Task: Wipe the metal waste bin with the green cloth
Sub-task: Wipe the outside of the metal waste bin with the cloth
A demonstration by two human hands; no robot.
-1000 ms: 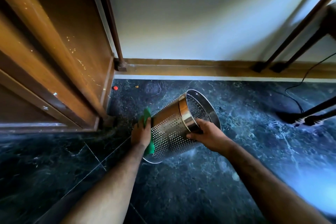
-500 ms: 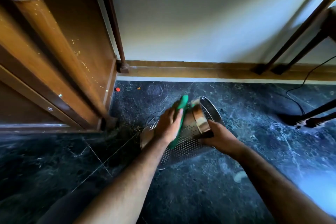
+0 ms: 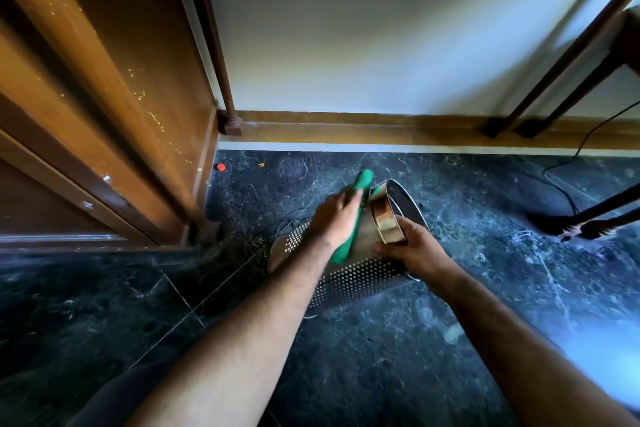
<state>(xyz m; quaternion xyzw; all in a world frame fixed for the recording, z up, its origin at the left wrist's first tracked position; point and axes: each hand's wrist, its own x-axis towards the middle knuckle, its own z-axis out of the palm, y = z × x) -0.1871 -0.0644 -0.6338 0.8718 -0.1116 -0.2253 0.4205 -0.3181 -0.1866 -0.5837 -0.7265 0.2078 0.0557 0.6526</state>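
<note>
The perforated metal waste bin (image 3: 360, 279) lies tilted on its side on the dark marble floor, its open mouth facing away to the right. My left hand (image 3: 334, 218) presses the green cloth (image 3: 358, 184) flat against the bin's upper side, near the shiny rim band. The cloth sticks out past my fingertips and below my palm. My right hand (image 3: 410, 246) grips the bin's rim, thumb over the polished band, holding the bin steady.
A wooden cabinet (image 3: 104, 107) stands close on the left, a wooden skirting board (image 3: 363, 130) along the white wall behind. Dark furniture legs (image 3: 540, 104) and a black cable (image 3: 561, 184) are at the right. A small red bit (image 3: 220, 167) lies near the cabinet.
My left hand has slid the cloth from the bin's base end up over its side toward the rim. The bin has tipped lower, its mouth turned further away.
</note>
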